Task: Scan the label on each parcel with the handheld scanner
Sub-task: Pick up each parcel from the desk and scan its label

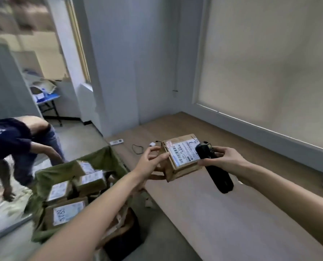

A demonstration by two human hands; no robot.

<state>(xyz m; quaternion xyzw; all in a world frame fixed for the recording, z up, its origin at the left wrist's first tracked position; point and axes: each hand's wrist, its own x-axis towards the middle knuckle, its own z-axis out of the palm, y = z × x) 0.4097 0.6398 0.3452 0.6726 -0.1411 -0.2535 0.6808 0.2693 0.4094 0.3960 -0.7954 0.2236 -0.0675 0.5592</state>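
A long light wooden platform runs along the wall. Beside it stands an olive-green fabric bin holding several brown cardboard parcels with white labels facing up. Above the platform, the left hand grips the left side of a small brown cardboard parcel, its white barcode label turned upward. The right hand is wrapped round a black handheld scanner, whose head lies just over the label's right edge.
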